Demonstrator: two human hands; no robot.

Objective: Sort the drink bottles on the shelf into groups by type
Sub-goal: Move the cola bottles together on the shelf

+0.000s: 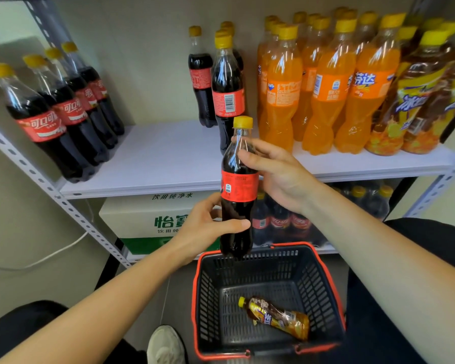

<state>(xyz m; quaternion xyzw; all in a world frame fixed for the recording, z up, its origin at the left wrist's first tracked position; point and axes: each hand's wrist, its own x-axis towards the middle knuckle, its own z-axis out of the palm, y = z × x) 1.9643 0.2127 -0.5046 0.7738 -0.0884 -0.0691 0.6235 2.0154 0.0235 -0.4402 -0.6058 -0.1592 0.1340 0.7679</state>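
Held bottle: clear plastic cola bottle with yellow cap and red label (238, 190), upright in the air, just before the front edge of the white shelf board (163, 164).
Left hand (208, 227): thumb and fingers curled round the bottle's lower body.
Right hand (279, 174): fingers wrapped round its shoulder, above the label.
On shelf: dark cola bottles (63, 111) at the left end, orange soda bottles (326, 85) at the right.
Below shelf: dark plastic basket with red rim (323, 285), with a yellow-labelled tea bottle (276, 315) lying inside.

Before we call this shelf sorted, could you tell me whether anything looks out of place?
Yes: one iced tea bottle lies on its side in the basket, away from the iced teas at the right end of the shelf.
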